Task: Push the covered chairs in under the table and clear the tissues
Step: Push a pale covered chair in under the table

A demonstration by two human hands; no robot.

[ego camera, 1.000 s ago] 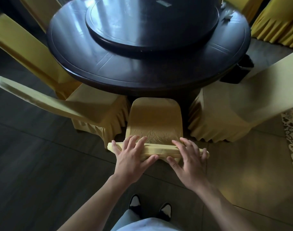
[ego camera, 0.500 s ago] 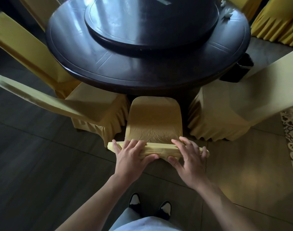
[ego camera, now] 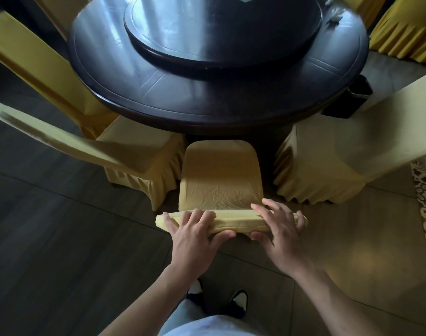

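Nearest the camera, two dark shoes with white toes (ego camera: 216,297) stood on the grey tiled floor (ego camera: 61,251), just below two bare forearms reaching forward. The left hand (ego camera: 195,235) and the right hand (ego camera: 278,235) both rested on the top edge of the middle chair (ego camera: 220,175), a chair in a yellow cover. The left hand's fingers (ego camera: 201,215) were draped over the front of the backrest's top, a little spread, with the thumb hooked beneath the rear edge, so the hand was clamped on the chair. The right hand's fingers (ego camera: 270,209) lay spread across the same edge nearer its right end, the thumb tucked under from behind, likewise gripping the chair. The thumbs nearly met at the middle of the backrest.

The middle chair's seat reached forward to the rim of the desk (ego camera: 207,98), its front edge lying in shadow just under the dark round top. To its left stood a second covered chair (ego camera: 124,154), angled, with part of its seat under the desk. To its right stood a third covered chair (ego camera: 328,154), its pale backrest running off towards the right edge. A patterned rug (ego camera: 425,204) showed at the far right.

A raised round turntable (ego camera: 221,27) sat on the desk. Beyond it, at the far right rim, lay crumpled white tissues (ego camera: 334,16), well apart from both hands. More yellow-covered chairs (ego camera: 406,30) stood farther back.
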